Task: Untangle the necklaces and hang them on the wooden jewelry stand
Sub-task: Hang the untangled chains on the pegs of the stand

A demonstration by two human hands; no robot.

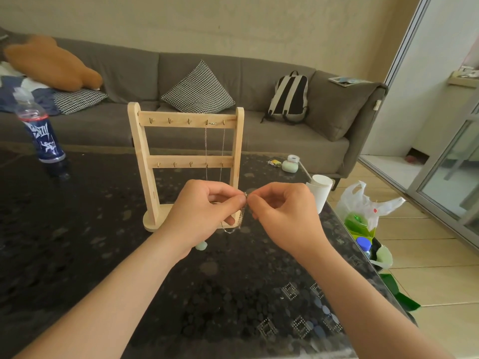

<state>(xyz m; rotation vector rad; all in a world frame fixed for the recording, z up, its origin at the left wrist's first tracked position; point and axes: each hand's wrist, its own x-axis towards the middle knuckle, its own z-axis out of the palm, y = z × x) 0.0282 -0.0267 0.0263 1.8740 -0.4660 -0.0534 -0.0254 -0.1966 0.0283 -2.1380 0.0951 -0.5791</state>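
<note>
One thin necklace (214, 149) already hangs on the wooden stand (185, 161), and the left hand (207, 213) and right hand (282, 213) pinch another chain (239, 218) just in front, not hung yet.

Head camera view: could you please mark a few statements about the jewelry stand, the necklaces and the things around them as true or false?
1. A hanging necklace already drapes from hooks on the top bar of the wooden jewelry stand. True.
2. The bottle lies on its side to the right of the stand. False: it stands upright on the table, to the left of the stand.
3. The left hand and the right hand both pinch a silver chain in front of the stand. True.
4. The backpack sits on the table. False: it rests on the sofa behind the table.
</note>
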